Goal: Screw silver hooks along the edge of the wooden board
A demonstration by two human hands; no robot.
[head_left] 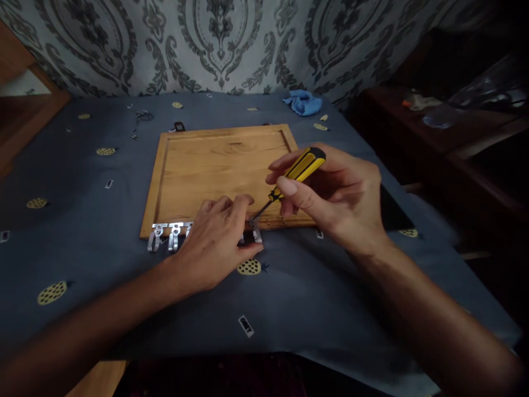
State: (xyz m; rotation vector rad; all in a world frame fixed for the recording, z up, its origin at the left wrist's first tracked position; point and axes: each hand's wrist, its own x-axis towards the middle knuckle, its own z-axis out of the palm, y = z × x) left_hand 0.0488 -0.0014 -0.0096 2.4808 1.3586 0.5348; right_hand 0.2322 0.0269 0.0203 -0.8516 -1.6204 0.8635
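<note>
A framed wooden board (219, 182) lies flat before me, with silver metal hooks (174, 237) in a row along its near edge. My left hand (217, 240) reaches across that edge, its fingers on the wood and its thumb below, closed about the rightmost metal hook (257, 234). The hand covers the middle of the row. Pinched in the fingers of my right hand (349, 193) is a yellow and black screwdriver (306, 165), tilted down to the left. Its tip meets the top of that same hook; any screw there is too small to make out.
Blue cloth printed with pineapples covers the table (103, 242). A crumpled blue cloth or bag (303, 103) sits at the back right. Small dark bits (143, 116) lie at the back left. Dark hangers (179, 127) stick out past the board's far edge.
</note>
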